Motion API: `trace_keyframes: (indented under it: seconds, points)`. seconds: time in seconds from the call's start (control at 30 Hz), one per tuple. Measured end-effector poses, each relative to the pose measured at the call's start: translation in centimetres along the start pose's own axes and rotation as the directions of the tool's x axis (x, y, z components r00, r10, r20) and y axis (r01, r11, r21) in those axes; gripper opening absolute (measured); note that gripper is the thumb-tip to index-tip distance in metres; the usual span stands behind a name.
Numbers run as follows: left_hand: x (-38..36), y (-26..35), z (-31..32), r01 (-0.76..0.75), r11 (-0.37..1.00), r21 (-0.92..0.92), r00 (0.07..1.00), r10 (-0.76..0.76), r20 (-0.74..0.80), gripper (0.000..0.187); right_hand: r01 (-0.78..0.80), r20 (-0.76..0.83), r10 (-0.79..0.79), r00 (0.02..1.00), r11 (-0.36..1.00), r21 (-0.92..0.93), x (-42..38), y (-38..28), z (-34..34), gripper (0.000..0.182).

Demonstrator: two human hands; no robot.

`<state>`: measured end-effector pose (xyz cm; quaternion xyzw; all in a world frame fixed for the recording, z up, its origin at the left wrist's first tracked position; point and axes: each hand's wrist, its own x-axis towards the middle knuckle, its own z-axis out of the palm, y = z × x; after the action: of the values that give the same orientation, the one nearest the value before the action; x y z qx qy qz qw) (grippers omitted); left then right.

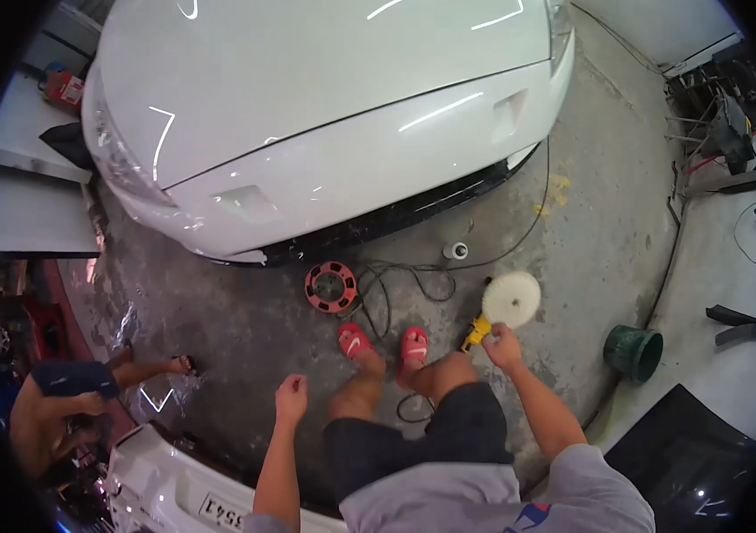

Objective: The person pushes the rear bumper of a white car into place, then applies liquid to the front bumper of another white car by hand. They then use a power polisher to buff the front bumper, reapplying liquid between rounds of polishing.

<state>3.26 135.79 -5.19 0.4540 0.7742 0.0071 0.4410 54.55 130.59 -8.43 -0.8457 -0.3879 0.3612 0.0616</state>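
A yellow polisher (476, 333) with a round white wool pad (513, 300) is in front of my right knee, its pad turned up towards me. My right hand (504, 347) is closed at its yellow body; the exact grip is partly hidden. My left hand (291, 397) is held out over the floor, fingers curled in, with nothing visible in them. Between the hands are my feet in red slides (412, 344). Ahead stands a white car (324, 115), its hood and front bumper facing me.
A red cable reel (331, 287) with loose black cord (431, 289) lies ahead of my feet. Near it stands a white bottle (456, 251). A green bucket (633, 353) is on the right, a black panel (688, 453) lower right. Another person (63, 400) sits at left, by a second white vehicle (156, 484).
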Motion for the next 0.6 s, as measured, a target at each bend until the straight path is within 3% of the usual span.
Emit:
trace_keyframes:
  seconds: [0.07,0.13,0.2,0.3,0.33,0.4,0.43,0.47,0.5,0.57,0.6]
  points:
    - [4.9,2.3,3.2,-0.046,0.979,-0.199,0.997,0.058,0.052,0.023,0.013,-0.043,-0.012,0.999,1.000,0.022,8.6,-0.7,5.1,0.058]
    - [9.3,5.8,6.5,-0.223,0.959,-0.173,0.969,0.238,0.073,0.018,-0.102,-0.058,0.105,0.993,0.993,0.058,15.4,0.2,9.7,0.066]
    - [13.5,9.0,10.1,-0.450,0.864,-0.226,0.878,0.474,0.065,0.019,-0.167,-0.059,0.171,0.984,0.984,0.066,21.1,1.0,12.4,0.072]
    - [19.8,12.8,15.5,-0.575,0.767,-0.284,0.759,0.630,0.164,0.020,0.004,-0.402,0.027,0.915,0.997,0.076,30.6,3.4,17.6,0.084]
    - [21.2,13.1,16.6,-0.623,0.731,-0.279,0.722,0.675,0.154,0.020,0.075,-0.478,-0.009,0.878,0.990,0.119,31.9,4.5,18.7,0.086]
    - [23.1,13.6,18.0,-0.592,0.704,-0.393,0.692,0.693,0.200,0.023,0.117,-0.460,-0.051,0.887,0.986,0.116,31.5,2.7,18.3,0.077]
    - [24.4,12.9,19.0,-0.669,0.665,-0.332,0.631,0.744,0.218,0.026,0.078,-0.580,-0.040,0.813,0.996,0.040,32.1,3.2,19.5,0.071]
    - [26.2,12.6,19.6,-0.743,0.612,-0.272,0.560,0.790,0.249,0.028,0.073,-0.553,-0.009,0.833,0.993,0.094,32.4,3.1,19.6,0.070]
    - [27.6,13.3,19.3,-0.781,0.575,-0.244,0.539,0.818,0.202,0.028,0.121,-0.511,-0.041,0.859,0.985,0.124,32.5,3.1,18.9,0.069]
    - [27.7,13.7,18.5,-0.777,0.613,-0.140,0.510,0.745,0.429,0.031,0.180,-0.468,-0.088,0.880,0.971,0.157,31.6,3.2,18.7,0.069]
    - [26.8,14.1,18.8,-0.781,0.611,-0.131,0.517,0.749,0.414,0.031,0.254,-0.613,-0.080,0.786,0.946,0.202,31.0,3.3,18.7,0.067]
